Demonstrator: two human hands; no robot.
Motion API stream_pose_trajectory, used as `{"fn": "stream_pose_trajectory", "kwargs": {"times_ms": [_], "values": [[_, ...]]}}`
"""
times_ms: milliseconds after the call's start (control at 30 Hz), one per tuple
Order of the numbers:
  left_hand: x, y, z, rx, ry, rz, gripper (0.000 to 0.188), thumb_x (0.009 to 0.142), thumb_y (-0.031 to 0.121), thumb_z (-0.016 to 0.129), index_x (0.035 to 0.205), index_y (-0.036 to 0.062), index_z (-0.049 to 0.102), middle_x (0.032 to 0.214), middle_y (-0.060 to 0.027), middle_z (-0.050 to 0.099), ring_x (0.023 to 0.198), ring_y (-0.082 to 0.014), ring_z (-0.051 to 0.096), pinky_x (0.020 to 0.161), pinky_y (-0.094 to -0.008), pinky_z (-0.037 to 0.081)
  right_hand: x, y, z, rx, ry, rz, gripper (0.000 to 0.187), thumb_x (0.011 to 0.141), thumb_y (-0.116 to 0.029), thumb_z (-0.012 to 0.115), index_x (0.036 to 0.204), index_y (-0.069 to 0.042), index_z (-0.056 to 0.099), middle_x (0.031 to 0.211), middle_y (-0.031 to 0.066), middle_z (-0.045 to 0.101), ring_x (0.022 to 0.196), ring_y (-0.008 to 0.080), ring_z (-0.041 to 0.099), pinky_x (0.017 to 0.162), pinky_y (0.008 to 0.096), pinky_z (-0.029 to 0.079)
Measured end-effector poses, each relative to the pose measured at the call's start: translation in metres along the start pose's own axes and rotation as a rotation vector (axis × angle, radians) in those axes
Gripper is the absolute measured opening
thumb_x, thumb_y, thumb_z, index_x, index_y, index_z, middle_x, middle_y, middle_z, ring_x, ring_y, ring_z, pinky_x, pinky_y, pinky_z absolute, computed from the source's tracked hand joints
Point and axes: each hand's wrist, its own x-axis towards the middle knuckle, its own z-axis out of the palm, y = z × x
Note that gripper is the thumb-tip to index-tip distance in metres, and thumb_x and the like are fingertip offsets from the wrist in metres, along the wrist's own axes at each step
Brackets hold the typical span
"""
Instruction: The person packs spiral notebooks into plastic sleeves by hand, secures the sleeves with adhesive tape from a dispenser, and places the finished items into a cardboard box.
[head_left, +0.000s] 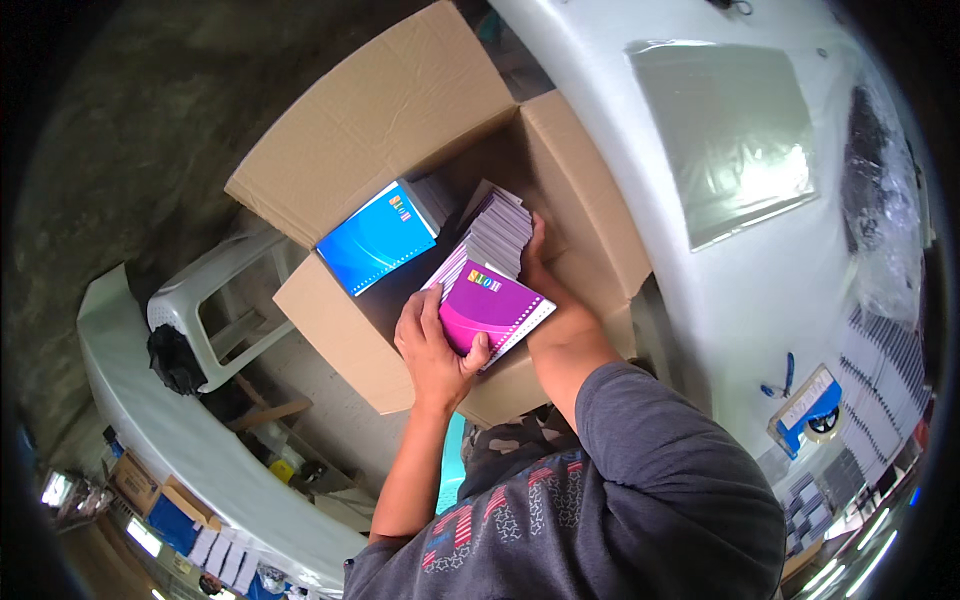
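Observation:
A leaning stack of small notebooks lies inside an open cardboard box. The front one has a purple and magenta cover with a row of punched holes along one edge. My left hand grips the near end of the stack, thumb on the purple cover and fingers along its left side. On the stack's right side, my right hand presses against the far part; most of its fingers are hidden. Left of them, a second row of notebooks with a bright blue cover in front rests in the box.
A white-covered table runs along the right, bearing clear plastic sheets, blue-handled pliers, a blue tape dispenser and notebook stacks. Left are a white plastic stool and another pale table. Box flaps stand spread outward.

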Motion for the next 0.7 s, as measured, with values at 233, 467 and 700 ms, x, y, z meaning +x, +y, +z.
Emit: {"fn": "stream_pose_trajectory", "kwargs": {"times_ms": [233,467,700], "values": [[0.006,0.076,-0.029,0.079,0.133,0.11,0.072,0.067,0.052,0.067,0.121,0.0062,0.052,0.113,-0.0166,0.05,0.106,-0.0316,0.048,0.093,-0.0442,0.03,-0.039,-0.023,0.023,0.121,-0.074,-0.065,0.071,0.081,-0.063,0.025,0.12,-0.012,0.055,0.112,0.0118,0.059,0.102,0.0286,0.058,0.089,0.0477,0.046],[0.0,0.152,-0.093,0.152,0.132,0.131,0.066,0.071,0.041,0.067,0.125,0.0077,0.048,0.118,-0.0166,0.051,0.111,-0.0313,0.048,0.094,-0.0443,0.033,-0.092,-0.038,0.062,0.277,-0.196,-0.163,0.067,0.082,-0.057,0.025,0.12,-0.01,0.055,0.111,0.0129,0.058,0.102,0.0279,0.058,0.089,0.0464,0.047],[-0.02,0.206,-0.138,0.176,0.253,0.243,0.061,0.069,0.044,0.067,0.118,0.01,0.055,0.105,-0.0125,0.056,0.099,-0.0302,0.052,0.087,-0.0438,0.036,-0.159,-0.051,0.097,0.404,-0.336,-0.284,0.064,0.084,-0.051,0.024,0.12,-0.008,0.054,0.11,0.0139,0.058,0.103,0.0273,0.058,0.089,0.0451,0.048]]}}
